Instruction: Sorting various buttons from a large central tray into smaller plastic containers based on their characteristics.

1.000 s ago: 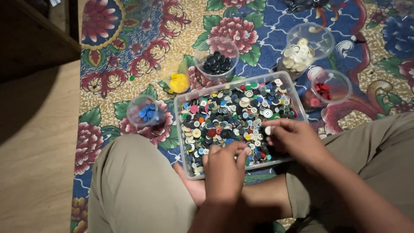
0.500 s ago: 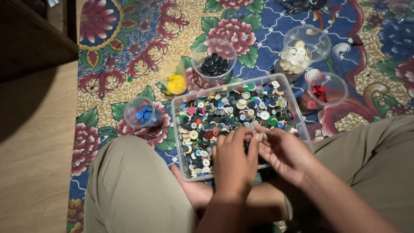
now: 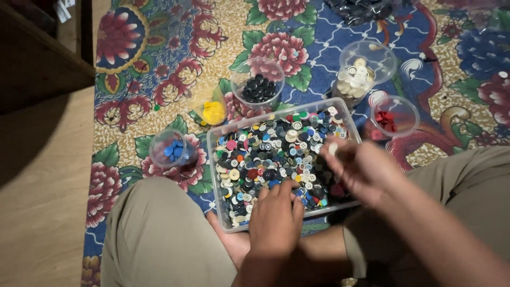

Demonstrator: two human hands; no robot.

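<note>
Fingertips of the left hand press spread into mixed buttons at the near edge of the clear rectangular plastic tray, while the blurred right hand hovers above its right rim, pinching a pale button.

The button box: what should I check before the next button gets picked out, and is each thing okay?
1. Button box sits flat on the flowery rug: ok.
2. Left hand rests fingertips on the mixed buttons: ok.
3. Right hand is raised over the box, blurred; whether it pinches a pale button: cannot tell.
4. Cups of black buttons, white buttons, red buttons, blue buttons stand upright: ok.
5. Yellow buttons in a cup: cannot tell.
</note>
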